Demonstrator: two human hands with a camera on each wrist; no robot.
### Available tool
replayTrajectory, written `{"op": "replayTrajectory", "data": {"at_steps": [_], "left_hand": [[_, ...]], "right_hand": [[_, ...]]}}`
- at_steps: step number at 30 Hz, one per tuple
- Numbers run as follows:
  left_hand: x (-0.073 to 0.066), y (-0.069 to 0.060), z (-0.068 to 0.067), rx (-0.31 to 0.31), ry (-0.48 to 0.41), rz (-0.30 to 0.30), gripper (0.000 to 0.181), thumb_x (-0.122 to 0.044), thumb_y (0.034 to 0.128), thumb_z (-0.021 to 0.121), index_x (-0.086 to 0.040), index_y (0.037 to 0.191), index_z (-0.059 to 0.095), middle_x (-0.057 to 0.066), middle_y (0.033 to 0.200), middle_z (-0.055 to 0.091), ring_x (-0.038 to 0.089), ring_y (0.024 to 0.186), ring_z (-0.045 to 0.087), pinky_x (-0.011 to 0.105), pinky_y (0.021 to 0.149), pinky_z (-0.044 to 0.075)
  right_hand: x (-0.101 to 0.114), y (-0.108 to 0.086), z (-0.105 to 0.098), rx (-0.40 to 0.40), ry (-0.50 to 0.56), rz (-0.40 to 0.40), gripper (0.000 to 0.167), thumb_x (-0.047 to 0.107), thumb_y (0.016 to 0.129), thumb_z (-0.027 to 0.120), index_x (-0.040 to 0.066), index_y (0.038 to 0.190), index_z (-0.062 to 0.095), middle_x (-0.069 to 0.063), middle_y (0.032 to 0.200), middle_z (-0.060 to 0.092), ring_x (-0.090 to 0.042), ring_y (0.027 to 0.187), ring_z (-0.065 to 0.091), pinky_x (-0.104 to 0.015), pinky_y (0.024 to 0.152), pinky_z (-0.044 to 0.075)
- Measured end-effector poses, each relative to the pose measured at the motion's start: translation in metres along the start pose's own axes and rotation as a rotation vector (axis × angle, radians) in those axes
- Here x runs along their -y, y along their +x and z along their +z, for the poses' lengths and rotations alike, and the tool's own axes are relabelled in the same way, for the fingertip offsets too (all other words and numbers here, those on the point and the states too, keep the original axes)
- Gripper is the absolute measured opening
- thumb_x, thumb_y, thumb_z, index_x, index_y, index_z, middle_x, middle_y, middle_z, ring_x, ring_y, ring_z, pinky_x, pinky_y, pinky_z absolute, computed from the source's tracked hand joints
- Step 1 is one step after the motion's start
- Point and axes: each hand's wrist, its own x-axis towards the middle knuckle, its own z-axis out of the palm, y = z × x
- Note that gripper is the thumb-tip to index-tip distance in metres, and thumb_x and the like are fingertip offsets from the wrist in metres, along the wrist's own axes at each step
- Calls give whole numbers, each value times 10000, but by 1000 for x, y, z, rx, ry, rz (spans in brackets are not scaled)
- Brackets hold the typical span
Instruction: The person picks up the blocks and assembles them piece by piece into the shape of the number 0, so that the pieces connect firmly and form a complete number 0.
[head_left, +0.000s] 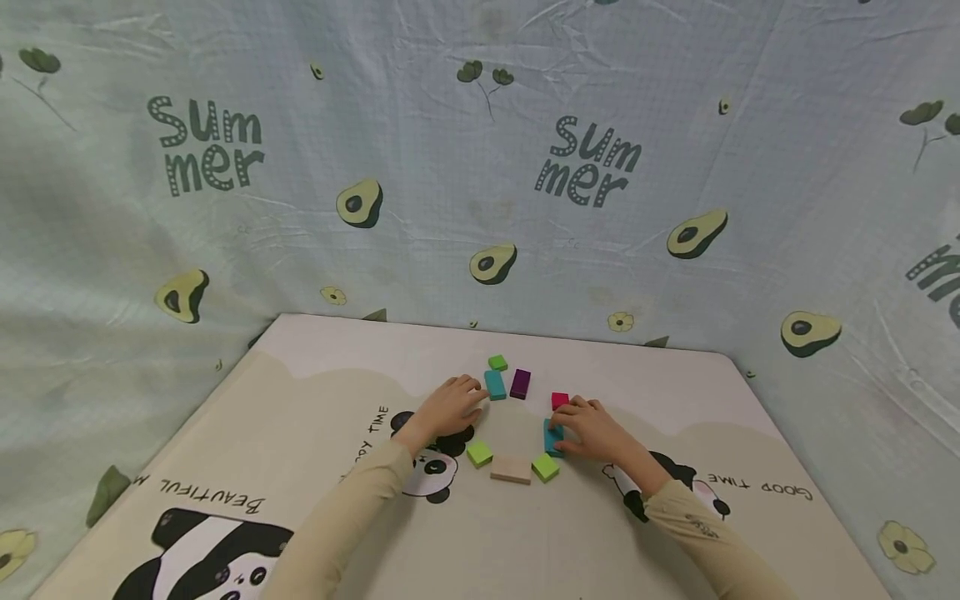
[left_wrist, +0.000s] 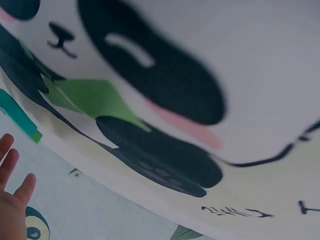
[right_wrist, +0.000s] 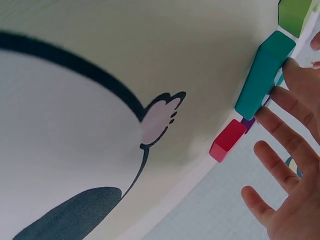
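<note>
My right hand (head_left: 597, 430) is at a teal block (head_left: 553, 438), thumb and fingertips against its side. The right wrist view shows that teal block (right_wrist: 265, 75) lying on the table, with the hand's (right_wrist: 295, 165) other fingers spread. My left hand (head_left: 452, 406) is beside another teal block (head_left: 495, 385), fingers loosely extended and nothing in them. In the left wrist view the hand (left_wrist: 14, 195) shows only partly, apart from that teal block (left_wrist: 19, 116). A red block (head_left: 559, 401) is just beyond the right fingers. A purple block (head_left: 521, 384) lies right of the left-hand teal block.
A green block (head_left: 498, 362) sits at the far end of the group. Nearer lie a plain wooden block (head_left: 511, 469) and two green blocks, one at its left (head_left: 479, 454) and one at its right (head_left: 546, 467). A printed cloth (head_left: 420, 167) hangs behind the panda-patterned table (head_left: 480, 550).
</note>
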Motion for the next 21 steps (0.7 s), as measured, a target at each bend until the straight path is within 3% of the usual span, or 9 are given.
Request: {"op": "replayTrajectory", "data": {"at_steps": [4,11,16,21], "left_hand": [[4,10,3,9,32,-27,265,-204,851,580,-113,1100,589,62,1044,589,212,1022,518,381,911,420],[6,26,5,29,54,-107,358,-240,875,551,-139,1216,520,99,1222,526,274,1133,460,466,936,394],[4,35,8,111,52,-175,418,-322,904,487,-189,1299,456,75,1323,455,278,1207,402,490,979,354],[1,35,16,198,103,-226,459,-402,909,441,-251,1340,399,48,1363,424,257,1252,381,478,1002,337]], "right_hand": [[2,-1,0,0,13,9,225,330,792,649,190,965,614,-2,1067,610,-189,952,448,-483,823,387],[1,-2,-1,-6,3,1,207,317,788,657,191,946,615,-1,1054,613,-187,935,450,-480,809,394],[-1,-1,0,-14,-9,-6,199,319,784,661,199,933,609,5,1045,613,-183,936,450,-475,805,395],[-1,0,1,-19,-17,-8,207,332,785,658,200,937,609,5,1047,613,-183,938,452,-466,808,397]]}}
